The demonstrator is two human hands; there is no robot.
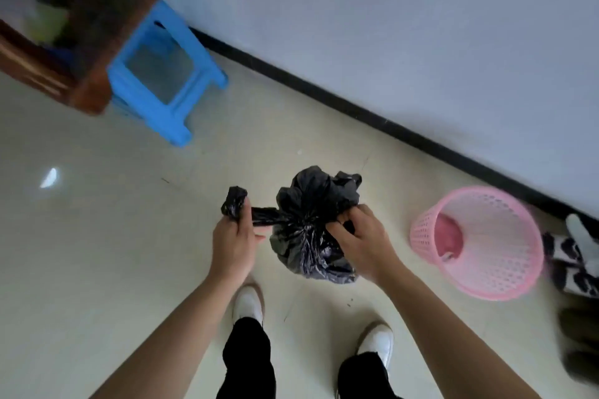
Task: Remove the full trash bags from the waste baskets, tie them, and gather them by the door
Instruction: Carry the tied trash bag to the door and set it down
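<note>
Head view shows the black trash bag (311, 230) held off the floor between both hands: the left hand (235, 236) grips a twisted tail of plastic pulled out to its side, and the right hand (359, 236) pinches the gathered neck. Thin, soft and slippery, probably light, the film is best held at the neck. Beyond the right hand lies the tipped pink basket (479, 243).

Pale grey wall (421, 26) running diagonally, black baseboard (356, 110) edging its foot. Glossy cream floor (97, 236) catching small bright glare spot (49, 177) at left. Blue plastic stool (162, 74) standing just beside dark brown wooden furniture (97, 42), upper left.
</note>
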